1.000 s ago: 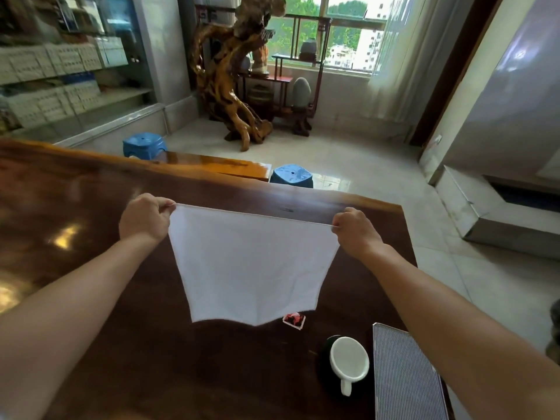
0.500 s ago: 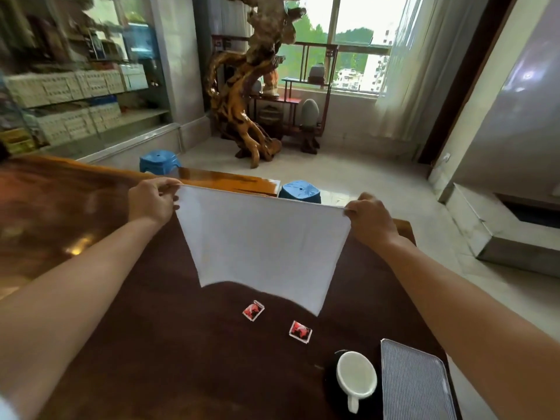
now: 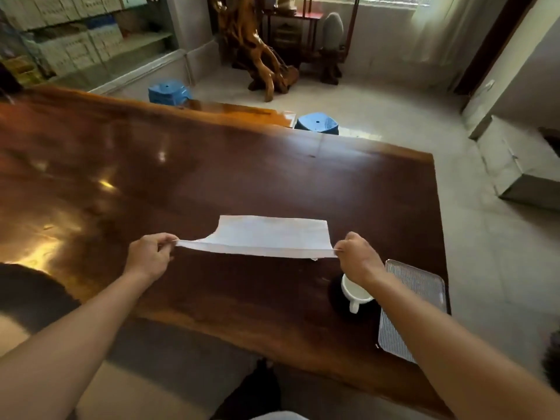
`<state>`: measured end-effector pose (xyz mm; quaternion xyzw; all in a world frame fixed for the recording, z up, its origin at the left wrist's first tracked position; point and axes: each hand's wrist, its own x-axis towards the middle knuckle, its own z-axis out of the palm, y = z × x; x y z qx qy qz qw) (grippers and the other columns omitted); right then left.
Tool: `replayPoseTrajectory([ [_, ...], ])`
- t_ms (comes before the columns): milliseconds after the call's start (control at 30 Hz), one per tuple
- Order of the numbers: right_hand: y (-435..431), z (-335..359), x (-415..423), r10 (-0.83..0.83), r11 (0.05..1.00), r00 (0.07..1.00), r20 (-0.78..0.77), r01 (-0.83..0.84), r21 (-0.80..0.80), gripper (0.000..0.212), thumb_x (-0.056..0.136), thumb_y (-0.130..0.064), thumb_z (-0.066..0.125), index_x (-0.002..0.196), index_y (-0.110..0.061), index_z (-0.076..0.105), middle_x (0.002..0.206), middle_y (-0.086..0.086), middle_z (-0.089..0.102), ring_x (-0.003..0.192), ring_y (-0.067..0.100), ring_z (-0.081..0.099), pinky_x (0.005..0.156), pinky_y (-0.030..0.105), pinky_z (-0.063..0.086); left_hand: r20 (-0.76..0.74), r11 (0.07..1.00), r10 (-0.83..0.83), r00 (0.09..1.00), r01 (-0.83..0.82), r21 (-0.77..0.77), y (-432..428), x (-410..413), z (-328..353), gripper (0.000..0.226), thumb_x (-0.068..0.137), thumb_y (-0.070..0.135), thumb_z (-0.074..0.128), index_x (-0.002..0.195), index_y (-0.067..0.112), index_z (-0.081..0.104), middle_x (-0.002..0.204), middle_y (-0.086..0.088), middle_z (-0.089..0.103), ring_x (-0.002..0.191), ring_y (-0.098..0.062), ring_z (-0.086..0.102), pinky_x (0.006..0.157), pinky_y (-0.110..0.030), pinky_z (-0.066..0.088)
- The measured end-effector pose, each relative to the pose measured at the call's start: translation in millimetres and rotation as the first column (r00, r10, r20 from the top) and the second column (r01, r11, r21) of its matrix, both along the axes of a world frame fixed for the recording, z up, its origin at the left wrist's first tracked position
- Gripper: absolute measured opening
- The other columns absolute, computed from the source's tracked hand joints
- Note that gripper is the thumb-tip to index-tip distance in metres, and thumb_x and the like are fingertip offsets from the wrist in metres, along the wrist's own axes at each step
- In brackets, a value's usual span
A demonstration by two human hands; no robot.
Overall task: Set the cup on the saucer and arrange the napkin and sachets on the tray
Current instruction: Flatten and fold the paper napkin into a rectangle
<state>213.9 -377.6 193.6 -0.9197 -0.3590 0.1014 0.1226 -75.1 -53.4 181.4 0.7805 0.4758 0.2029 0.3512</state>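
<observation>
The person is standing at the long dark wooden table point(image 3: 242, 183) and holding a white napkin point(image 3: 266, 237) out over it, just beyond the cup point(image 3: 354, 291) and to its left. The left hand point(image 3: 150, 256) is pinching one near corner of the napkin, fingers curled in and thumb pressing the cloth. The right hand point(image 3: 359, 259) is pinching the other near corner in the same tight way, right above the cup, so its wrist is covering part of the rim. The near edge is running taut between the two hands, and the rest of the cloth is stretching away from the cup toward the far side of the table; I cannot tell whether that far edge is touching the wood. The cup itself, white, is sitting on a dark round saucer point(image 3: 335, 294) with its handle pointing back toward the person. A ribbed silver tray point(image 3: 421, 286) is lying just to the right of the cup, at the table's edge. Well beyond the cup, past the far side of the table, two blue stools point(image 3: 316, 124) are standing on the pale floor, and farther off a gnarled root carving point(image 3: 257, 56) is rising near the window.
</observation>
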Motion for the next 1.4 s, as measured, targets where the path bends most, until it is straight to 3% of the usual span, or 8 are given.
replayPoseTrajectory([
  [67,-13,-21,-16,0.029,0.996,0.998,-0.049,-0.033,-0.08,0.022,0.09,-0.004,0.052,0.071,-0.015,0.058,0.089,-0.002,0.044,0.078,0.024,0.052,0.065,0.031,0.038,-0.068,0.999,-0.001,0.998,-0.001,-0.032,-19,-17,-20,0.011,0.094,0.005,0.067,0.096,0.008,0.077,0.083,-0.011,0.073,0.071,-0.027,0.075,0.073,-0.039,0.062],
  [200,-33,-51,-32,0.111,0.97,0.987,-0.117,-0.133,-0.204,0.018,0.091,-0.005,0.056,0.095,-0.014,0.071,0.099,0.001,0.048,0.096,0.026,0.059,0.075,0.03,0.045,-0.215,0.998,-0.02,0.976,0.007,-0.062,-42,-36,-47,0.012,0.094,0.008,0.066,0.093,0.009,0.078,0.08,-0.007,0.075,0.066,-0.022,0.074,0.077,-0.041,0.061],
  [367,-43,-73,-34,-0.016,0.98,0.976,-0.217,-0.028,-0.198,0.02,0.097,-0.015,0.052,0.107,-0.011,0.069,0.112,0.011,0.06,0.098,0.028,0.058,0.082,0.033,0.048,-0.332,0.999,-0.035,0.943,0.026,-0.032,-57,-30,-56,0.014,0.097,0.014,0.061,0.094,0.015,0.075,0.093,-0.004,0.073,0.087,-0.025,0.068,0.076,-0.035,0.055],
  [600,-37,-86,-15,-0.116,0.979,0.953,-0.28,0.063,-0.193,0.019,0.096,-0.021,0.055,0.101,-0.011,0.071,0.09,0.005,0.062,0.08,0.019,0.055,0.074,0.031,0.049,-0.336,0.994,0.023,0.942,-0.057,-0.092,-50,-2,-64,0.015,0.098,0.026,0.061,0.096,0.015,0.07,0.094,-0.004,0.069,0.088,-0.024,0.061,0.073,-0.034,0.045],
  [800,-11,-85,10,-0.201,0.977,0.942,-0.269,0.173,-0.124,0.017,0.094,-0.011,0.059,0.088,-0.011,0.074,0.077,0.002,0.064,0.076,0.024,0.065,0.061,0.033,0.053,-0.341,0.988,0.076,0.937,-0.118,-0.102,-23,28,-71,0.02,0.1,0.028,0.057,0.099,0.013,0.07,0.097,-0.008,0.069,0.09,-0.026,0.058,0.075,-0.035,0.043],
  [900,8,-87,27,-0.253,0.967,0.92,-0.299,0.246,-0.062,0.015,0.093,-0.017,0.061,0.087,-0.015,0.074,0.08,-0.002,0.063,0.078,0.019,0.06,0.065,0.028,0.044,-0.367,0.984,0.081,0.927,-0.134,-0.12,-8,41,-79,0.023,0.102,0.028,0.053,0.103,0.011,0.069,0.1,-0.009,0.068,0.09,-0.025,0.056,0.074,-0.035,0.042],
  [1000,28,-93,45,-0.28,0.959,0.905,-0.319,0.281,-0.045,0.014,0.093,-0.019,0.062,0.089,-0.016,0.075,0.083,-0.002,0.065,0.079,0.018,0.062,0.068,0.029,0.047,-0.381,0.978,0.084,0.921,-0.151,-0.148,6,53,-90,0.026,0.102,0.029,0.053,0.105,0.009,0.069,0.101,-0.01,0.069,0.09,-0.025,0.055,0.075,-0.035,0.042],
  [1400,87,-147,106,-0.338,0.934,0.894,-0.294,0.278,-0.225,0.022,0.1,-0.022,0.048,0.09,-0.014,0.066,0.088,0.004,0.065,0.081,0.023,0.061,0.071,0.039,0.055,-0.432,0.95,0.047,0.901,-0.173,-0.259,51,116,-137,0.023,0.102,0.031,0.05,0.1,0.013,0.063,0.094,-0.004,0.061,0.088,-0.022,0.053,0.072,-0.035,0.04],
])
